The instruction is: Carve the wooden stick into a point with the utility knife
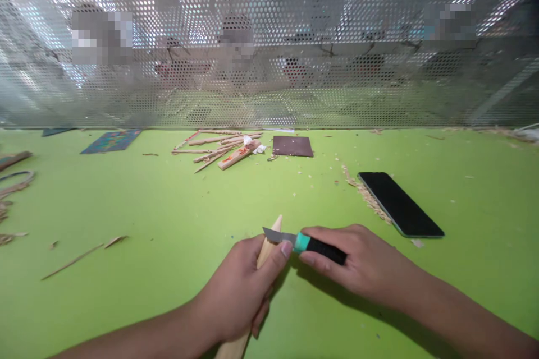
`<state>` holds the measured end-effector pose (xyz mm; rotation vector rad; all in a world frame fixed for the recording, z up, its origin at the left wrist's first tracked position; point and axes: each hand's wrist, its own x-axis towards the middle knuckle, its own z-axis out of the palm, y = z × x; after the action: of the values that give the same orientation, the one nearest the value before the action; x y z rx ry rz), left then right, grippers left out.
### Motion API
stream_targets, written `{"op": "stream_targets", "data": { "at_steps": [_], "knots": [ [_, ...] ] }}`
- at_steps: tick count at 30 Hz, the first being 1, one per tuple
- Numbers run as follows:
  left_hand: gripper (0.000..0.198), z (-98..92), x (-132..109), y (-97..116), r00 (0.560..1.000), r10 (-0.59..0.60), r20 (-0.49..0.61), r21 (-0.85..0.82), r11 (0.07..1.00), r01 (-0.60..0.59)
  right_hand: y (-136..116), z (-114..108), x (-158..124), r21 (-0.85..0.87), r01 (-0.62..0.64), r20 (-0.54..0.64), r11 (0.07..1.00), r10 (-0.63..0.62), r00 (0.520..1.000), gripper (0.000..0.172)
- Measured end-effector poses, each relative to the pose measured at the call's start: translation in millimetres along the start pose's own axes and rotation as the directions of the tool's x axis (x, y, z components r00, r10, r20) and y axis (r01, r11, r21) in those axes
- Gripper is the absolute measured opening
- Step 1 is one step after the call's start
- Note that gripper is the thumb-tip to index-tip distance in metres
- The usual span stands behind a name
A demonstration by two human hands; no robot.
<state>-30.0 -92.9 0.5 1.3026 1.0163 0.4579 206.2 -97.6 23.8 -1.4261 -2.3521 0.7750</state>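
Note:
My left hand [240, 286] is wrapped round a pale strip of wood [274, 231], whose tapered tip points away from me. In my right hand [349, 261] is a carving knife [322, 247] with a black-wrapped handle and a green band. Its blade lies across the wood just below the tip, pointing left. My left thumb presses near the back of the blade, close to the green band. The lower end of the strip runs out of view at the bottom edge.
A black phone [400, 205] lies at right beside wood shavings [373, 199]. Farther back are several carved sticks [214, 148], a brown square sheet [292, 146] and a patterned dark sheet [112, 141]. A perforated metal screen [269, 90] borders the green table [147, 207]; people show faintly behind it.

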Motion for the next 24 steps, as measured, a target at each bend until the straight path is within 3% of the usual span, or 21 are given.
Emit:
{"op": "stream_targets", "data": {
  "at_steps": [14, 19, 24],
  "knots": [
    [0.053, 1.9, -1, 2, 0.999, -0.01, -0.05, -0.057, 0.998, 0.007, -2, 18, 2, -0.055, -0.146, -0.201, 0.988, 0.132, 0.971, 0.058],
    [0.06, -1.7, -2, 1, 1.0, 0.003, -0.024, -0.092, 0.996, -0.006, 11, 10, 5, -0.121, -0.242, -0.396, 0.963, 0.177, 0.901, 0.061],
    [0.064, -3.0, -1, 4, 0.999, 0.021, 0.042, -0.214, 0.977, -0.012, 9, 5, 5, -0.085, -0.198, -0.346, 0.977, 0.157, 0.925, 0.052]
  ]
}}
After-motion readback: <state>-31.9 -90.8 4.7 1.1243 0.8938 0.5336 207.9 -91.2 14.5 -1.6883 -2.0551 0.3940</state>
